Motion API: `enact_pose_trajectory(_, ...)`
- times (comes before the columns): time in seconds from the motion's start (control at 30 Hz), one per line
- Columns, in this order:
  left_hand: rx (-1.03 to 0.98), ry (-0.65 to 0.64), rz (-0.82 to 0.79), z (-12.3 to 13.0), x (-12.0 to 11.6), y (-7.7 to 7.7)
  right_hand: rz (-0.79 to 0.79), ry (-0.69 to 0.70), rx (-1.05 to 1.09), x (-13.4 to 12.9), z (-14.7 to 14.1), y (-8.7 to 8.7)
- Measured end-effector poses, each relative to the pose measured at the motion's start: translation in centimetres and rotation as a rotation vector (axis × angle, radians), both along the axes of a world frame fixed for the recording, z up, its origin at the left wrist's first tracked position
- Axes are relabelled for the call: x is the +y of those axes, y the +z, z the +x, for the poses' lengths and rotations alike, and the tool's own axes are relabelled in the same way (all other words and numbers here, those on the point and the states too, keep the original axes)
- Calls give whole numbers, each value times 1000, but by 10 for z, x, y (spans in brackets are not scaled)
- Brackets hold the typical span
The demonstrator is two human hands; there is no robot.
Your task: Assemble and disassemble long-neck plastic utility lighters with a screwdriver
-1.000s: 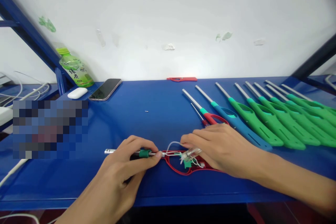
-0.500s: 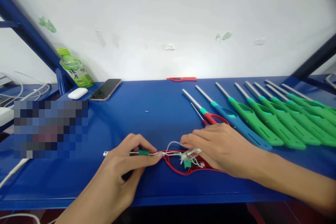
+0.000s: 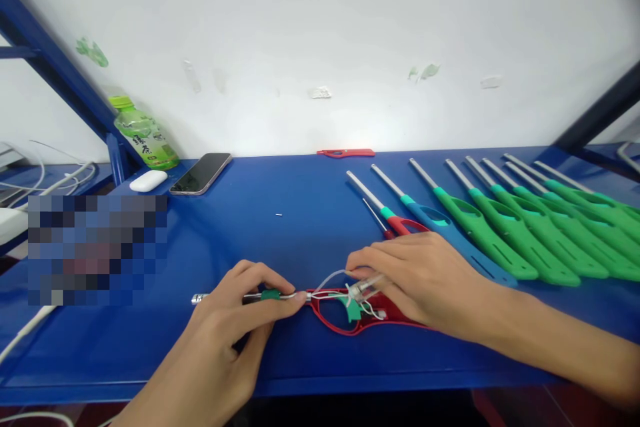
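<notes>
An opened red lighter shell (image 3: 336,328) lies on the blue table, its inner parts showing. My left hand (image 3: 227,323) pinches the wired end of the lighter's metal rod (image 3: 199,298), beside a green collar (image 3: 271,294). My right hand (image 3: 420,273) is closed on a clear plastic fuel tank (image 3: 369,287) tilted above the shell, covering the handle's far end. From the tank a thin translucent tube (image 3: 331,275) arcs toward my left fingertips. White wires (image 3: 371,311) run around the green trigger (image 3: 353,309) inside the shell.
Finished-looking long lighters, several green (image 3: 505,233), one blue (image 3: 465,243) and one red (image 3: 400,223), line the right side, with a screwdriver (image 3: 376,217). A small screw (image 3: 279,215), red shell piece (image 3: 346,153), phone (image 3: 201,173), white case (image 3: 149,181) and bottle (image 3: 146,137) lie farther back.
The clear tank has shifted slightly up and right with my right hand, and more of the green trigger shows. My left hand and the rod have moved very slightly left.
</notes>
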State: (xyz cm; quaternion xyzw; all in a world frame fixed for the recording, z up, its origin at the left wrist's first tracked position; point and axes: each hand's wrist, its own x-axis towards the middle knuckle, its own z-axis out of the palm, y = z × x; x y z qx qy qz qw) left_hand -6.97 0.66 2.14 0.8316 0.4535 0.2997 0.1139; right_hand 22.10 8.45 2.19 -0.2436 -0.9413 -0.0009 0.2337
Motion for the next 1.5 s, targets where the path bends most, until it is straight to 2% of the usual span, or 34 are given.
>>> enact_pose_trajectory(0.3, -16, 73, 17, 2, -2, -5, -69, 29, 18, 1, 2, 5)
enact_pose_trajectory(0.43, 22, 65, 23, 3, -2, -5, -132, 40, -7, -1, 3, 8)
enact_pose_trajectory(0.83, 130, 82, 192, 7, -5, -4, -142, 52, 10, -2, 2, 8)
enact_pose_trajectory(0.97, 88, 70, 238, 23, 2, -1, -139, 49, 11, -2, 2, 8)
enact_pose_trajectory(1.1, 24, -28, 267, 47, 19, -1, -127, 48, 25, 0, 1, 5)
enact_pose_trajectory(1.2, -29, -48, 298, 57, 29, -2, -126, 44, 32, 0, 1, 6)
enact_pose_trajectory(1.3, -50, -22, 312, 58, 30, -5, -147, 31, 31, -1, 3, 13)
enact_pose_trajectory(1.5, -54, 19, 288, 57, 22, -9, -247, -90, 28, -2, 17, 34)
